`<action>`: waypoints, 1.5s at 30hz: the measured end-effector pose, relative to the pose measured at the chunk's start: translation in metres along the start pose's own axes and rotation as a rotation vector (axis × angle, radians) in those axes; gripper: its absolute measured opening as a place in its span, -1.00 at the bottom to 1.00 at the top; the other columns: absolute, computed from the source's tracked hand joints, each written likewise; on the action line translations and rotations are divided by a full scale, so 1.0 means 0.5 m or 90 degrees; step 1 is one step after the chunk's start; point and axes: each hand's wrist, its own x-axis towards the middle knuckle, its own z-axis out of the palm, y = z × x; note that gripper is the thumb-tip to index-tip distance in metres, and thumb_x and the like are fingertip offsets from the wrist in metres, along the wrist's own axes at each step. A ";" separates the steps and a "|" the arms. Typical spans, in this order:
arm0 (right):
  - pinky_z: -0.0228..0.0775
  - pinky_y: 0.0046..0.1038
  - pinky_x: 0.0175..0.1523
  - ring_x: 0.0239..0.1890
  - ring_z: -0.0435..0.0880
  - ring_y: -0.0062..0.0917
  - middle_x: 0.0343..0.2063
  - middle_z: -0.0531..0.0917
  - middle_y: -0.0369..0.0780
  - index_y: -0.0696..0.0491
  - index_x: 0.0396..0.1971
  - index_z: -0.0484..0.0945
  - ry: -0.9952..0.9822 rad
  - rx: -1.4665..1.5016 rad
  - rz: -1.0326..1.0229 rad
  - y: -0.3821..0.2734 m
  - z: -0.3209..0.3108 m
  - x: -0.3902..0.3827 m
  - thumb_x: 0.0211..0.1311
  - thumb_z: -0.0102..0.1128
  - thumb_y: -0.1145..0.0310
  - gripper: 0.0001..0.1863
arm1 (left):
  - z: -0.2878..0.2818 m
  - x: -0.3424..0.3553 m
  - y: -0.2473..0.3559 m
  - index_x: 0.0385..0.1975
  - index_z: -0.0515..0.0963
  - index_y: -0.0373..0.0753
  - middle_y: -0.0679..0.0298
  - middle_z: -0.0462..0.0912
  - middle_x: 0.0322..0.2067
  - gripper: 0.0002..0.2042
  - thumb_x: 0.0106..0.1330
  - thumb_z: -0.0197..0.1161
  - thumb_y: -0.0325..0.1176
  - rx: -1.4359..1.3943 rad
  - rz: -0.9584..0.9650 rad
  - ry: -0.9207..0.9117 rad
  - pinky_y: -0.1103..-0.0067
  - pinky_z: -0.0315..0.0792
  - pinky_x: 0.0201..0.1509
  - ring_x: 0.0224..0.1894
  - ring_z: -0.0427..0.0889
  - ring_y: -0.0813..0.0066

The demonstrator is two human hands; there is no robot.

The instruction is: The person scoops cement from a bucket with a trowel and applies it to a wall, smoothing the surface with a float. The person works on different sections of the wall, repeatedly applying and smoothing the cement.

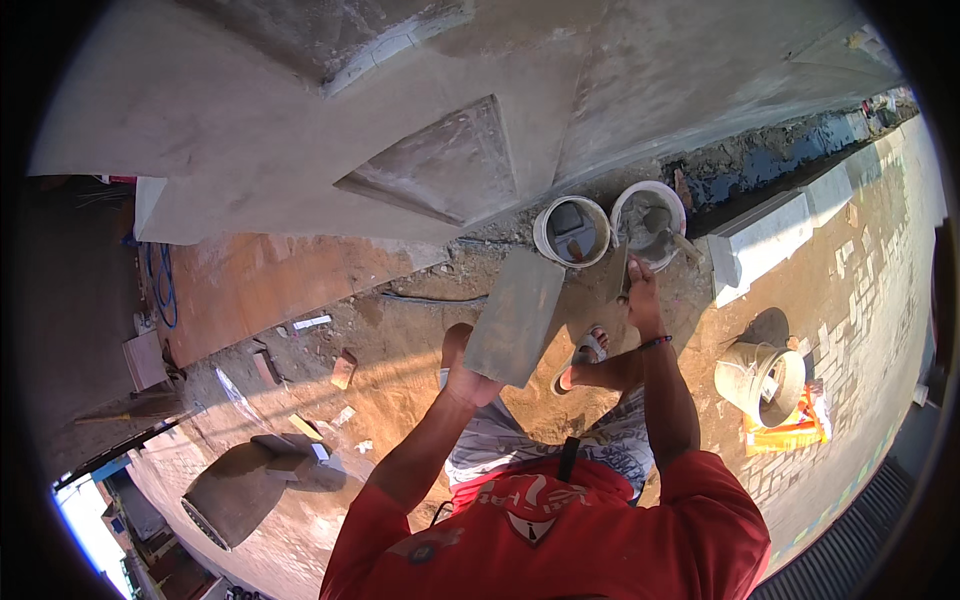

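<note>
My left hand [468,378] is closed on the near end of a grey rectangular plastering board [515,318], held out flat-side up. My right hand [642,292], reaching forward, grips a thin flat tool [621,268], seen nearly edge-on; it looks like a trowel. Just ahead of that hand stands a white bucket [680,200] with wet grey mortar [640,240] inside. A handle-like piece [687,246] sticks out over its right rim. To its left, a second bucket [541,232] holds dark items I cannot make out clearly.
A grey plastered wall [620,90] with a recessed triangle rises in front. Another bucket [735,375] lies tilted by an orange bag [790,435] at right. Left are a brown board [270,280], brick pieces [343,369] and a dark tub-like container [235,495]. A trench runs along the wall's right.
</note>
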 end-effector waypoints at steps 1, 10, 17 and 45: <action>0.38 -0.60 -0.51 -0.41 0.53 -0.68 -0.26 0.59 -0.28 0.10 0.14 0.41 -0.049 0.039 -0.003 0.021 -0.016 0.031 0.35 0.04 0.26 -0.59 | 0.004 0.035 0.005 0.03 0.44 -0.28 0.16 0.57 -0.08 -0.67 0.35 0.02 -0.27 -0.017 -0.027 -0.007 0.45 0.51 -0.01 -0.06 0.59 0.34; 0.28 -0.68 -0.58 -0.59 0.46 -0.73 -0.45 0.58 -0.36 0.13 0.04 0.48 -0.083 -0.068 -0.089 0.003 -0.129 0.218 0.26 0.10 0.40 -0.65 | -0.201 0.329 -0.015 0.00 0.46 -0.21 0.27 0.57 -0.09 -0.73 0.38 -0.02 -0.30 -0.002 -0.081 -0.109 0.48 0.50 -0.06 -0.06 0.57 0.45; 0.18 -0.71 -0.68 -0.72 0.39 -0.78 -0.53 0.60 -0.37 0.15 -0.08 0.56 0.003 -0.267 -0.085 0.062 -0.297 0.419 0.29 0.06 0.38 -0.73 | -0.165 0.361 -0.035 0.11 0.35 -0.25 0.25 0.55 -0.07 -0.66 0.37 -0.01 -0.33 0.166 0.002 0.028 0.48 0.47 -0.02 -0.04 0.56 0.45; 0.41 -0.52 -0.44 -0.38 0.54 -0.61 -0.22 0.60 -0.32 0.04 0.11 0.41 0.134 0.332 -0.070 0.302 -0.155 0.658 0.37 0.01 0.35 -0.66 | -0.153 0.285 -0.030 0.10 0.35 -0.36 0.16 0.56 -0.06 -0.64 0.39 -0.01 -0.31 0.280 0.147 -0.004 0.44 0.53 -0.04 -0.08 0.60 0.34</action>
